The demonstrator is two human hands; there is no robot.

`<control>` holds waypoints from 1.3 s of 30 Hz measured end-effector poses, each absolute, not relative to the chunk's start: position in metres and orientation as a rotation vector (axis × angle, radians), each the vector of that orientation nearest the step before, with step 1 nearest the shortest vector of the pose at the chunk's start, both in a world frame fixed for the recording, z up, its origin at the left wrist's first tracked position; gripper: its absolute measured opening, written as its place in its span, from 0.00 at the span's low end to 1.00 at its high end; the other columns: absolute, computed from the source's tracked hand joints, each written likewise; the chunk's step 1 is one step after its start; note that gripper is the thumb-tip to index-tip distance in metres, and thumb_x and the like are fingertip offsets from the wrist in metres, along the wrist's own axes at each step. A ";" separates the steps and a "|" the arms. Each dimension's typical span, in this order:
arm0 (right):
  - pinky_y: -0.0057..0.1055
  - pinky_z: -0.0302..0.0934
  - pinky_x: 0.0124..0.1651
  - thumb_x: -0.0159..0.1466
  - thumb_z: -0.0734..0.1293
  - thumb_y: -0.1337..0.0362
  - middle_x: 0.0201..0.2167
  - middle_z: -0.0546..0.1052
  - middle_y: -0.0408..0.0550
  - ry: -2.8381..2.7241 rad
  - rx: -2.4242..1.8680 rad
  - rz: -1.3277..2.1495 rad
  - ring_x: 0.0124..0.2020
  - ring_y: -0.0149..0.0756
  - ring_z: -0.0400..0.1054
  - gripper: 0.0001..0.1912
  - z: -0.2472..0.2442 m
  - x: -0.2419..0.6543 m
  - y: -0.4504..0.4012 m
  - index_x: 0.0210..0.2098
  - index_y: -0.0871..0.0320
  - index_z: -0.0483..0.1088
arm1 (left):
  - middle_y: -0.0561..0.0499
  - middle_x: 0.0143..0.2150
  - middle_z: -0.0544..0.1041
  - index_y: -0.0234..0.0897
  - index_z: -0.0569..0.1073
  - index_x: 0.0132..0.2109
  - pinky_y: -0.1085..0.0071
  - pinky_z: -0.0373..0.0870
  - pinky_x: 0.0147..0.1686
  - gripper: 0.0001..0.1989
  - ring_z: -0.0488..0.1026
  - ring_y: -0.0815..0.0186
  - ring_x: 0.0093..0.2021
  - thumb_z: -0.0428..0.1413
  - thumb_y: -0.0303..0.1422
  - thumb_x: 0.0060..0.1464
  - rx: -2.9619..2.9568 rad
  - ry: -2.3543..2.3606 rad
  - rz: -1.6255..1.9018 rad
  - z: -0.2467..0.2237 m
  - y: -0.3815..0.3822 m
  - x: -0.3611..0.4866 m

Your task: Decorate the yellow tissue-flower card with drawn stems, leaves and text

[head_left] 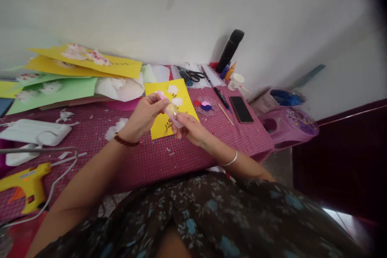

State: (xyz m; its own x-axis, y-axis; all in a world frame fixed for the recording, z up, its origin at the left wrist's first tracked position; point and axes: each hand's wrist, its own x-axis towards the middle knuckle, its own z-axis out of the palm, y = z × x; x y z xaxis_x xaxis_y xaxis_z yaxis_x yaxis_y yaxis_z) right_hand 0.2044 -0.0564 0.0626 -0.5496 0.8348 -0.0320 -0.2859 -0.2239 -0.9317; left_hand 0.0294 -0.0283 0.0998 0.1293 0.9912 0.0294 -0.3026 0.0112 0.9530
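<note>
My left hand (149, 111) and my right hand (192, 127) are closed on opposite ends of a small pale pink, partly see-through object (172, 111) with a yellowish shine in its middle; its exact kind is unclear. They hold it above a yellow sheet (159, 129) lying on the table. On that sheet are white fluffy patches (173, 89) and dark drawn stems (167, 128). Right of the sheet, a clear round palette (208, 105) carries red, pink and blue paint. A bit of white fluff (116, 128) lies near my left wrist.
Stacked yellow and green sheets (81, 64) stand at the back left. A yellow glue gun (33, 185) and white power strip (39, 131) lie left, with a cable. Scissors (193, 75), a marker (222, 97), a wooden stick (226, 113), a phone (241, 109) and a paper cup (236, 82) sit right.
</note>
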 end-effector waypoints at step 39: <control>0.38 0.60 0.50 0.62 0.70 0.51 0.46 0.76 0.50 -2.141 -0.908 1.080 0.44 0.39 0.67 0.21 0.050 0.306 -0.039 0.51 0.53 0.69 | 0.53 0.24 0.71 0.43 0.81 0.35 0.73 0.60 0.24 0.10 0.65 0.68 0.24 0.63 0.43 0.50 1.830 0.951 0.702 0.104 -0.026 0.082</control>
State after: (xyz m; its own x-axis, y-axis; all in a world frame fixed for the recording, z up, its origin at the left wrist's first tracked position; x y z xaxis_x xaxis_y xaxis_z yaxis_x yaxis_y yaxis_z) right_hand 0.3065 -0.0385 0.0495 -0.6074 0.7733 0.1820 0.3133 0.4438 -0.8396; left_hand 0.0820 -0.0263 0.1039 0.5374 0.8407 0.0668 0.3115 -0.2715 0.9106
